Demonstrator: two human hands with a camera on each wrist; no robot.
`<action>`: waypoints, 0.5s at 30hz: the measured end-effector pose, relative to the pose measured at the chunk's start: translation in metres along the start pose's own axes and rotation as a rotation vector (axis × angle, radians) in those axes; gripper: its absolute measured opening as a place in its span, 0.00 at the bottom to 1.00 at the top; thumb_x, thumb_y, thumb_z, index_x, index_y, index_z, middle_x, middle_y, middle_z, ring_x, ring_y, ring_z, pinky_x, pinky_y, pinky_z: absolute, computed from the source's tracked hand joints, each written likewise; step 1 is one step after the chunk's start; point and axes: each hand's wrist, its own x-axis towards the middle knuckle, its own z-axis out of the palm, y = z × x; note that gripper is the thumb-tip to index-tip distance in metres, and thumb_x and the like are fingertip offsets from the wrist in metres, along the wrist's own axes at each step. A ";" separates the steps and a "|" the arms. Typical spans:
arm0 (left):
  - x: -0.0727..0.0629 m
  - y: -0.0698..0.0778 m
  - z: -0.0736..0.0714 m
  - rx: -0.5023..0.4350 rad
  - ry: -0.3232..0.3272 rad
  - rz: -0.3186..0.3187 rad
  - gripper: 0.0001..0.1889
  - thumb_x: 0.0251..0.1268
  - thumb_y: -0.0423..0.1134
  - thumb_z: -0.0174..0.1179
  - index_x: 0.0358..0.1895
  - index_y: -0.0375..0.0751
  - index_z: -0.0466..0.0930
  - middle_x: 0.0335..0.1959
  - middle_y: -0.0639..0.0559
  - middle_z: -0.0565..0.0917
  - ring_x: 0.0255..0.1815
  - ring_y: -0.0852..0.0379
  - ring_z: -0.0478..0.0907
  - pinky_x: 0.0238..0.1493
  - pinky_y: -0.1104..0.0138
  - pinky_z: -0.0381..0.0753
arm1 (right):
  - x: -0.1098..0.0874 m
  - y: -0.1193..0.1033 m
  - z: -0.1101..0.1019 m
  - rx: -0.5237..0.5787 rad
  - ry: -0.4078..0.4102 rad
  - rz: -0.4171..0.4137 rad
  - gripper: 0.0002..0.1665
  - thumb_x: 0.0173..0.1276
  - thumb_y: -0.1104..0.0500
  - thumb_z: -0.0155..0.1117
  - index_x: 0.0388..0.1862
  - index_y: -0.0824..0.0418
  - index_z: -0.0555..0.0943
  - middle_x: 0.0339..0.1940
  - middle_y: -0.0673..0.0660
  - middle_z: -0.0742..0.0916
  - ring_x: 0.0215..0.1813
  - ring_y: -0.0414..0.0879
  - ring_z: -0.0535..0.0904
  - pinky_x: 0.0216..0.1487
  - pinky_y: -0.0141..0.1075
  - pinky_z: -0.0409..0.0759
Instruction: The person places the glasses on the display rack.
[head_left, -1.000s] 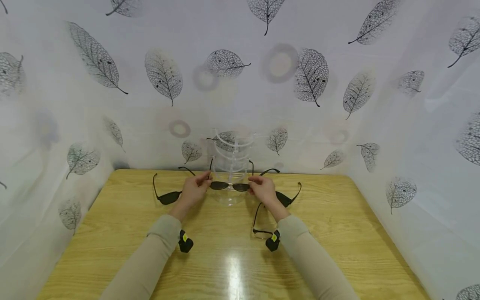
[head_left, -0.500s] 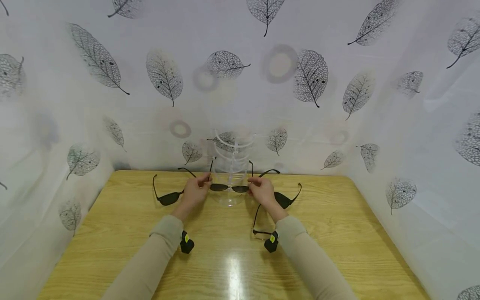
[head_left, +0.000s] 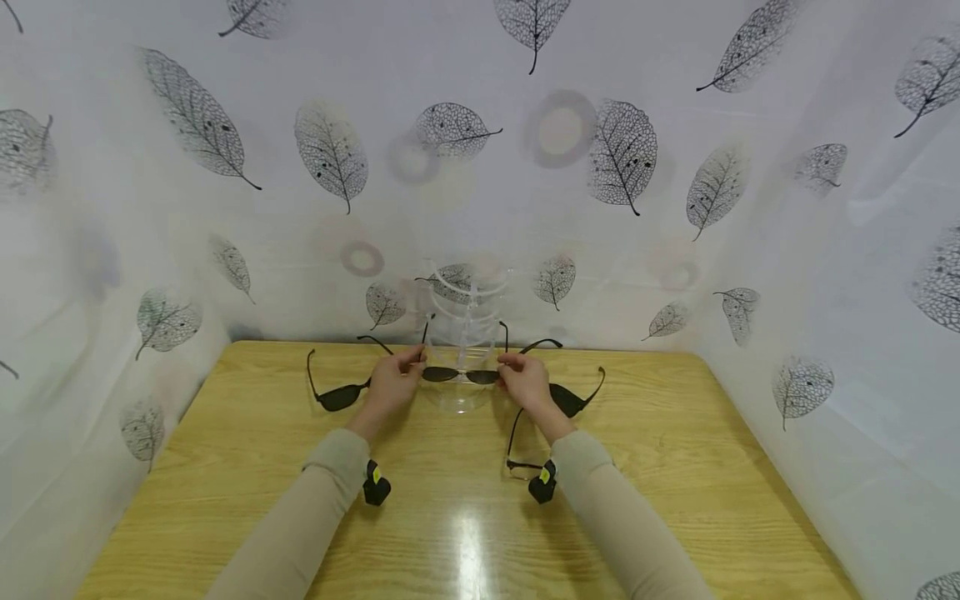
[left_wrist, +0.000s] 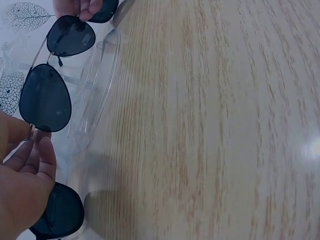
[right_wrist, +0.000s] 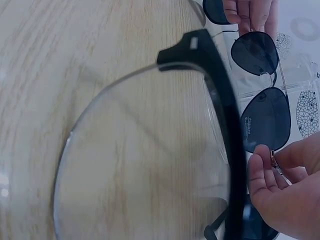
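Note:
Between my two hands is a pair of aviator sunglasses (head_left: pixel 441 374) with dark lenses and a thin metal frame. My left hand (head_left: pixel 393 383) pinches it at the left hinge. At the other hinge, my right hand (head_left: pixel 527 382) pinches it between thumb and fingers. Its arms point away from me, on either side of a clear plastic glasses display stand (head_left: pixel 468 312) with several curved tiers. In the left wrist view the lenses (left_wrist: pixel 46 97) are in front of the stand's round base (left_wrist: pixel 102 85). Whether the frame rests on a tier, I cannot tell.
Dark sunglasses (head_left: pixel 341 397) lie left of my left hand; another dark pair (head_left: pixel 567 400) lies partly behind my right hand. Clear-lens glasses (head_left: pixel 527 465) lie under my right wrist, large in the right wrist view. A leaf-print curtain (head_left: pixel 480 192) borders the wooden table (head_left: pixel 442 517).
Both hands keep their grip, and the sunglasses stay almost in place at the stand. The tip of their left arm has shifted slightly inward. My left forearm has moved a little to the right.

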 end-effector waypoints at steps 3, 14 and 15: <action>0.000 0.000 0.001 0.011 -0.003 0.005 0.22 0.80 0.31 0.57 0.73 0.34 0.76 0.65 0.37 0.84 0.61 0.38 0.84 0.43 0.70 0.81 | 0.000 0.001 0.000 0.002 0.001 -0.005 0.16 0.77 0.67 0.58 0.58 0.70 0.86 0.47 0.72 0.90 0.44 0.66 0.90 0.36 0.35 0.87; -0.002 -0.001 0.001 0.014 -0.022 0.007 0.23 0.79 0.29 0.55 0.73 0.32 0.75 0.62 0.34 0.85 0.60 0.37 0.84 0.36 0.74 0.76 | 0.001 0.003 0.001 -0.029 0.008 -0.016 0.16 0.77 0.68 0.58 0.57 0.70 0.87 0.46 0.71 0.90 0.42 0.64 0.91 0.34 0.31 0.85; -0.002 -0.001 0.001 0.012 -0.020 0.003 0.23 0.78 0.29 0.56 0.73 0.32 0.75 0.62 0.34 0.86 0.60 0.37 0.84 0.36 0.75 0.76 | 0.001 0.003 0.000 -0.032 0.007 -0.017 0.16 0.77 0.67 0.58 0.57 0.70 0.87 0.46 0.71 0.90 0.42 0.64 0.91 0.34 0.31 0.85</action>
